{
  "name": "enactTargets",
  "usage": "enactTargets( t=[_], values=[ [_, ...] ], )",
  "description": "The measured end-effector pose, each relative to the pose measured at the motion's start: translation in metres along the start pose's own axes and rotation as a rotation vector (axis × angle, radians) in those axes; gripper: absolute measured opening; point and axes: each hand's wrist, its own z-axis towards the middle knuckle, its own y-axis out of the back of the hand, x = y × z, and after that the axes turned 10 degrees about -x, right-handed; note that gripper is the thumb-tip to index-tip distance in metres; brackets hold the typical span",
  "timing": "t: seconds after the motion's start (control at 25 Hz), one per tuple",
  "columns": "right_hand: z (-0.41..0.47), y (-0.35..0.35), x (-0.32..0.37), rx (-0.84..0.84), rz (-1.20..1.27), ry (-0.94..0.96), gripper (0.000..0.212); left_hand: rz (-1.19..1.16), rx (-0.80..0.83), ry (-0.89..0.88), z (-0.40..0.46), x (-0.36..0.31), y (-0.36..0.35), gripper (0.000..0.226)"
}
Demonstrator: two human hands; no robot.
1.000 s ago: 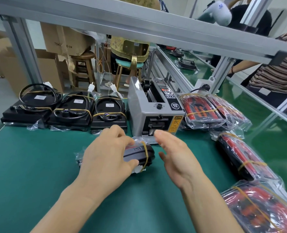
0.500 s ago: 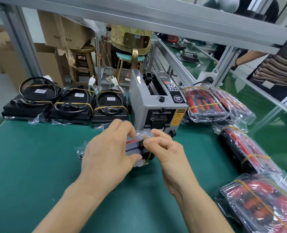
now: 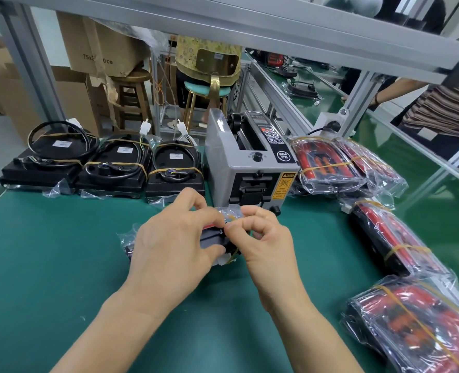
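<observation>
At a packing bench (image 3: 61, 278), three black units (image 3: 118, 173) with coiled cables strapped on top stand in a row at ten o'clock. In the middle, the left hand (image 3: 174, 246) wraps over a bagged unit (image 3: 213, 238), a small black-and-red device in clear film. The device lies on the bench just in front of the grey tape dispenser (image 3: 249, 170) at twelve o'clock. That hand's grip is closed round the body, fingers over the far side and thumb on the near edge.

At its three o'clock, the right hand (image 3: 266, 243) meets it. Its grip is narrowed to a thumb-and-forefinger pinch on the rubber band (image 3: 235, 253) where the band crosses the top of the bag. Whether film is caught in the pinch too cannot be told. From one to five o'clock, bagged packs (image 3: 327, 165) in red and black, each banded, lie along the bench's right side.

The unit looks light and rigid enough for one hand. Its film is slick and loose, though, so the safer hold is on the hard body through the bag, not on the slack plastic at either end. The band is stretchy and may snap back or roll off under tension. It is best taken by a single strand near a corner.
</observation>
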Motion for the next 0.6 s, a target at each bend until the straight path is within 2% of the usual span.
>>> enactTargets(
  t=[0.24,0.44,0.52,0.6],
  values=[
    [-0.003,-0.003,0.003,-0.092,-0.11,0.088,0.026,-0.01,-0.023,-0.001,0.002,0.0,-0.001,0.027],
    [-0.003,-0.004,-0.006,-0.171,-0.005,0.047,0.016,-0.031,-0.03,-0.003,0.001,0.001,-0.002,0.029],
    [-0.002,-0.003,-0.008,-0.135,0.088,0.013,0.019,-0.042,-0.037,0.01,0.001,0.0,-0.001,0.031],
    [-0.005,-0.005,-0.008,-0.077,0.047,0.041,0.017,-0.05,-0.062,0.048,0.0,-0.002,0.0,0.038]
  ],
)
